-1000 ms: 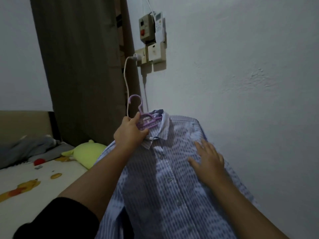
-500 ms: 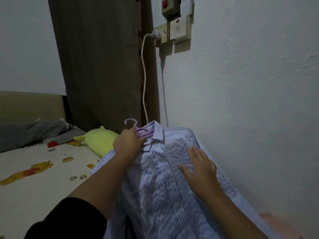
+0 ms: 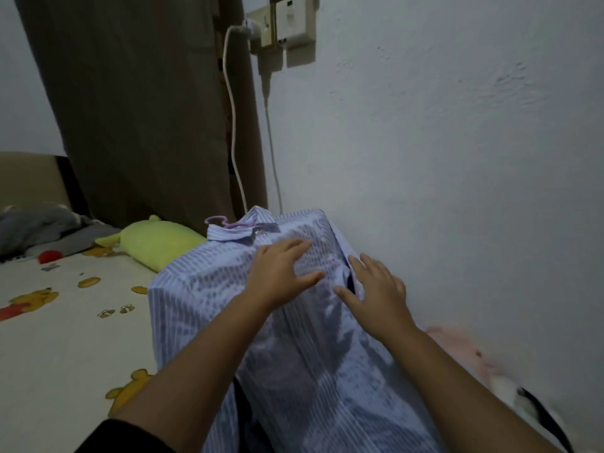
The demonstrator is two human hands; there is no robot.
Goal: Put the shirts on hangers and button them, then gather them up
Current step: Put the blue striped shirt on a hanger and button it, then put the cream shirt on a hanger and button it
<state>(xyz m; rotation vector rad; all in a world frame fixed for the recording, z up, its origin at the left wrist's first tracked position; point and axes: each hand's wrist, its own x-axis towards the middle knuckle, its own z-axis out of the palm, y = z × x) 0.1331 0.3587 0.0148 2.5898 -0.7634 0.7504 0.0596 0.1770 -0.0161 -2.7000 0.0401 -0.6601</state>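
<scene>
at the far left a grey bundle of fabric [image 3: 36, 223] lies against the beige headboard [image 3: 29, 178], with a small red object [image 3: 50, 256] just in front of it. the bed sheet [image 3: 65, 338] is cream with yellow bear and bee prints. a yellow-green plush toy [image 3: 157, 243] lies on the sheet near the brown curtain [image 3: 137, 103], which hangs down behind it. a white cable [image 3: 233, 125] drops along the curtain's right edge from a plug at the wall socket [image 3: 281, 24].

the striped blue shirt [image 3: 209, 305] lies front up on the bed, its collar toward the wall corner and its body running down to the bottom of the view. it is on a purple hanger [image 3: 222, 222], whose hook sticks out to the left from the collar. the front looks closed near the collar; buttons are too blurred to make out.

the left hand [image 3: 277, 276] rests flat on the chest of the shirt, fingers straight and spread, holding nothing. the right hand [image 3: 376, 295] lies just beside it on the shirt's right side, fingers also spread and flat on the cloth, near a dark fold by the shoulder seam.

right of the shirt, a pink soft object [image 3: 457, 348] lies against the white wall [image 3: 457, 158], blurred, and a white and black item [image 3: 529, 407] lies below it.
</scene>
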